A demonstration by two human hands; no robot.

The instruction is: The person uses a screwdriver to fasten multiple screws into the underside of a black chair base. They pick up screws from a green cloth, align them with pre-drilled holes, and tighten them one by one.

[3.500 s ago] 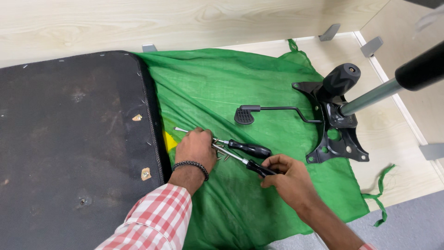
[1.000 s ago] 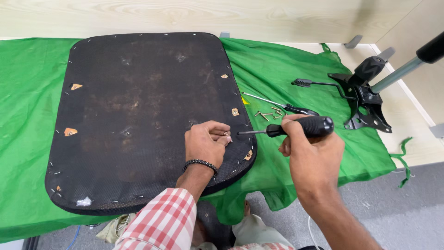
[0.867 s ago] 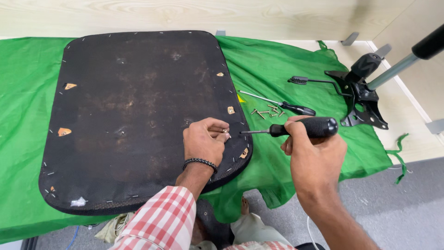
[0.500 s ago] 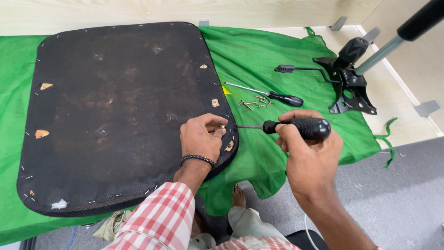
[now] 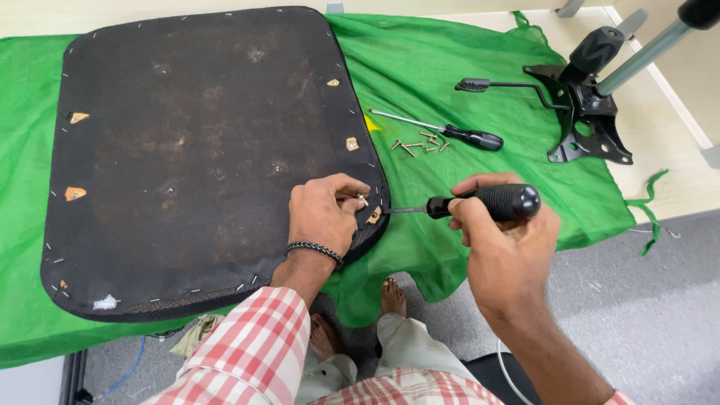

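Observation:
A large black chair seat base [image 5: 195, 157] lies upside down on a green cloth [image 5: 450, 82]. My left hand [image 5: 324, 214] rests on its near right corner, fingertips pinching a small screw by a tan bracket [image 5: 373, 217]. My right hand [image 5: 499, 240] grips a black-handled screwdriver [image 5: 487, 202], held level, its tip pointing left at that bracket.
A second black-handled screwdriver [image 5: 450, 133] and several loose screws [image 5: 417, 145] lie on the cloth right of the seat. A black chair mechanism [image 5: 581, 105] with lever and gas cylinder [image 5: 652, 45] sits at the far right. Grey floor and my feet lie below.
My hands went from the tools on the cloth to the seat's near right corner. The right hand picked up a screwdriver and has brought its tip closer to the bracket.

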